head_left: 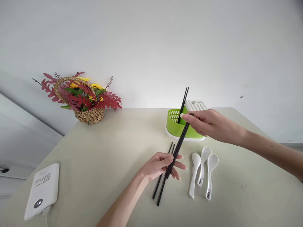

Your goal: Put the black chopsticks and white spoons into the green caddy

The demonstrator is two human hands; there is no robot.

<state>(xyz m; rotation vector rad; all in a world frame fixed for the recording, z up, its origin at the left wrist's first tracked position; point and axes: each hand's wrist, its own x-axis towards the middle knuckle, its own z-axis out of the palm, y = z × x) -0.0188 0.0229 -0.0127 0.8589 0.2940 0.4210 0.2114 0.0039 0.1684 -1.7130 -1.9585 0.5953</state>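
Pinching the held chopsticks (180,143) aslant: left hand (159,164) near the lower end, other fingers spread; right hand (204,124) at the top end. Location: before the caddy (174,126), above two loose chopsticks (161,192). A standing pair (182,105) occupies the caddy.

- We see matt, smooth chopsticks (181,142) near five o'clock.
- Also toward five o'clock, glossy, smooth spoons (194,171).
- At four o'clock, we spot a smooth plastic caddy (175,127).
- At nine o'clock, a rough, woven-fibre basket (94,116).
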